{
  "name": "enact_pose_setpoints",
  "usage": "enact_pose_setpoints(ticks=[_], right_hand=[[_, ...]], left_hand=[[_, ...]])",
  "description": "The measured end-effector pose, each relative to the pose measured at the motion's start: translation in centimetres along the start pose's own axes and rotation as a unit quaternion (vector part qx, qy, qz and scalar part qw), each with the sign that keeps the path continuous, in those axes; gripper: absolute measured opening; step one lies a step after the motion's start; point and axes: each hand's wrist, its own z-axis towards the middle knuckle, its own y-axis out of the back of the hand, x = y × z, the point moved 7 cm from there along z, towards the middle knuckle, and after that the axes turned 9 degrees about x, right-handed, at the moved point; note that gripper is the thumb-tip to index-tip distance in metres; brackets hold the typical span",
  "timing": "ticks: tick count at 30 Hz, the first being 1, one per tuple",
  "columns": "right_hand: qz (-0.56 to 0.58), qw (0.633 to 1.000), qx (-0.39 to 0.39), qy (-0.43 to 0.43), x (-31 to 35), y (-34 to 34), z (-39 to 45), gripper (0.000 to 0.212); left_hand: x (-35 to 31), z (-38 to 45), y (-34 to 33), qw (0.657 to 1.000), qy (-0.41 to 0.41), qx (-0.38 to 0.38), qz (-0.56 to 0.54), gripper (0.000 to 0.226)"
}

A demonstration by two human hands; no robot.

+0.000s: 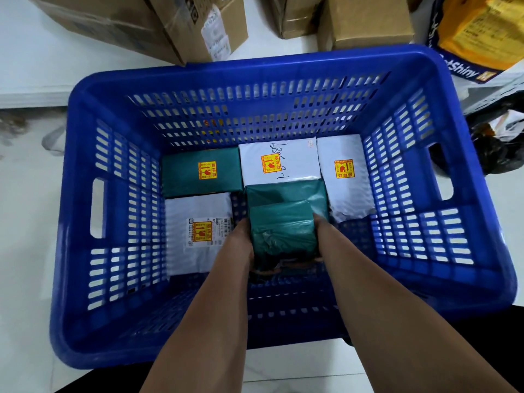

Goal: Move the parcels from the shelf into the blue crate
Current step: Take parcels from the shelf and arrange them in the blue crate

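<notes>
A blue slotted crate stands on the white floor below me. Both my arms reach down into it. My left hand and my right hand grip the two sides of a small green parcel, held low over the crate's bottom. Just behind it lies another green parcel. A third green parcel lies at the back left. White parcels lie at the back middle, back right and front left, with yellow fragile stickers.
Cardboard boxes stand beyond the crate's far rim, with more boxes to their right. A yellow and dark bag and a black bag lie at the right. White floor shows to the left.
</notes>
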Motion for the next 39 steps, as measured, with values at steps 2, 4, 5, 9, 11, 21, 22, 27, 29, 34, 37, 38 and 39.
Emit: enact_pose_setpoints(ticks=[2, 4, 5, 9, 11, 21, 22, 27, 29, 34, 37, 38, 39], right_hand=[[-0.023, 1.000, -0.007, 0.013, 0.1, 0.1, -1.3, 0.055], [-0.007, 1.000, -0.006, 0.004, 0.2, -0.1, -1.4, 0.051], [-0.005, 1.000, 0.003, 0.006, 0.1, -0.1, -1.0, 0.051], [0.029, 0.999, 0.031, 0.005, -0.6, -0.3, -0.4, 0.052], [0.006, 0.999, 0.038, 0.000, -0.6, -0.3, -1.2, 0.054], [0.047, 0.978, 0.147, 0.139, 2.7, -0.4, -9.9, 0.043], [0.047, 0.972, 0.147, 0.175, 3.2, 0.1, -10.5, 0.040], [0.131, 0.924, 0.256, 0.254, 4.7, 0.6, -15.3, 0.034], [0.056, 0.923, 0.262, 0.276, 5.1, 0.7, -16.1, 0.039], [-0.173, 0.911, 0.245, 0.283, 3.5, -0.4, -15.0, 0.055], [-0.170, 0.926, 0.202, 0.268, 1.5, -0.3, -12.5, 0.054], [-0.156, 0.934, 0.190, 0.258, 1.0, 0.0, -11.6, 0.053], [-0.146, 0.940, 0.171, 0.258, 0.5, 0.4, -10.6, 0.056]], left_hand=[[0.2, 0.2, 0.2, 1.000, 0.002, -0.003, -0.002, 0.049], [0.1, 0.1, 0.2, 1.000, 0.007, -0.004, 0.004, 0.050], [0.1, 0.0, 0.1, 1.000, 0.011, -0.002, 0.013, 0.050], [0.1, -0.8, -0.2, 1.000, 0.027, 0.002, 0.016, 0.048], [0.0, -1.4, -0.2, 0.999, 0.027, 0.005, 0.021, 0.049], [-2.7, -10.0, -2.3, 0.990, -0.040, 0.093, 0.099, 0.036], [-3.7, -10.8, -2.2, 0.987, -0.078, 0.090, 0.103, 0.032], [-6.8, -14.3, -3.0, 0.951, -0.232, 0.124, 0.163, 0.063], [-6.9, -14.5, -2.6, 0.933, -0.243, 0.122, 0.237, 0.059], [-4.6, -13.8, -0.5, 0.886, -0.256, 0.033, 0.386, 0.040], [-3.6, -11.9, 3.1, 0.903, -0.229, -0.067, 0.358, 0.043], [-4.0, -11.8, 4.9, 0.902, -0.230, -0.156, 0.332, 0.041], [-4.4, -12.1, 6.5, 0.885, -0.243, -0.247, 0.312, 0.037]])
